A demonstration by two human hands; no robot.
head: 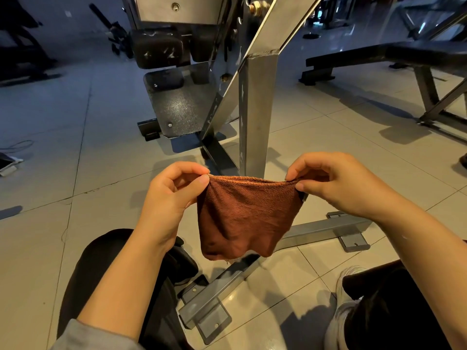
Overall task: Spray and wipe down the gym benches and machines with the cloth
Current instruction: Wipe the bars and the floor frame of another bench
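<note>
A rust-brown cloth hangs at lower centre of the frame, its top edge stretched between a left hand and right hand, each pinching a corner, before a steel machine frame; a dark bench stands upper right.

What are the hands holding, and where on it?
Both hands hold the brown cloth: the left hand and right hand each pinch one end of its top edge.
</note>
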